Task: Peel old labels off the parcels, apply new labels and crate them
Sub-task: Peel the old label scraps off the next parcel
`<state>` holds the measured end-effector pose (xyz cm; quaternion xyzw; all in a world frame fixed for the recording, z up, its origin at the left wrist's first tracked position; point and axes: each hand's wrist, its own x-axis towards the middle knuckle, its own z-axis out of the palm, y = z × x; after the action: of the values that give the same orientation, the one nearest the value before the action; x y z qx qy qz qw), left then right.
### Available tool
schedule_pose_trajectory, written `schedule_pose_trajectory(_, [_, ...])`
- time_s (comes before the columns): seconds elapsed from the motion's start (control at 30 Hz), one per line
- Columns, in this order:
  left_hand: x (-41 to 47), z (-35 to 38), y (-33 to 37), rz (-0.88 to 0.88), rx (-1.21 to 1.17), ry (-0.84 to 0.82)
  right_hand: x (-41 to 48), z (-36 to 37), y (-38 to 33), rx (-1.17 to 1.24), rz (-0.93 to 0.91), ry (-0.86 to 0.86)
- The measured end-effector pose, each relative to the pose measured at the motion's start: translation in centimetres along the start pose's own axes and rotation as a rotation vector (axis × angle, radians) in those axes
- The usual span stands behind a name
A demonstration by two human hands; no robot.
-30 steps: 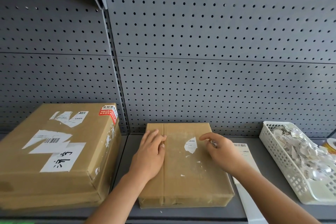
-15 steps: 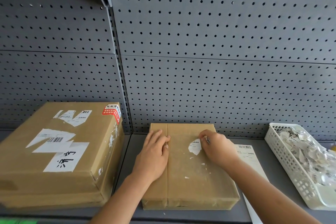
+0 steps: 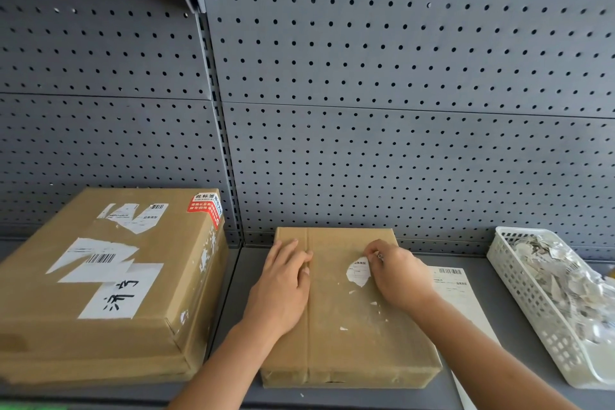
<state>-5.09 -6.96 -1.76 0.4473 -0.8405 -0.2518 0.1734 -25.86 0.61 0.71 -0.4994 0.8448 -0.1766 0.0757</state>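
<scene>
A small brown parcel [image 3: 346, 336] lies flat on the grey shelf in front of me. A torn white label remnant [image 3: 357, 272] sticks to its top, with small white scraps below it. My left hand [image 3: 283, 286] rests flat on the parcel's left part, fingers straight. My right hand [image 3: 397, 275] has its fingers curled at the remnant's upper right edge and picks at it. A sheet of new labels [image 3: 457, 293] lies under the parcel's right side.
A larger brown box [image 3: 100, 293] with torn white labels and a red sticker stands at the left. A white plastic basket [image 3: 535, 316] holding peeled label scraps sits at the right. The grey pegboard wall [image 3: 366, 110] rises behind the shelf.
My right hand has moved left and back onto the label remnant's upper edge. The left hand has stayed flat on the parcel. The view has shifted slightly.
</scene>
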Motion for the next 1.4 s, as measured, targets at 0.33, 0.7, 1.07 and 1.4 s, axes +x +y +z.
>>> schedule_pose_trajectory(0.33, [0.2, 0.1, -0.1, -0.005, 0.005, -0.001, 0.2, -0.2, 0.6, 0.112, 0.023, -0.021])
schedule_pose_trajectory(0.7, [0.0, 0.0, 0.0, 0.002, 0.010, 0.001, -0.5, -1.1, 0.2, 0.268, 0.044, -0.059])
schedule_pose_trajectory(1.07, [-0.1, -0.3, -0.3, 0.004, 0.007, -0.008, -3.3, -4.0, 3.3, 0.746, 0.106, -0.108])
schedule_pose_trajectory(1.4, [0.1, -0.3, -0.6, 0.015, -0.002, -0.004, -6.0, -11.0, 11.5, 0.654, 0.184, 0.334])
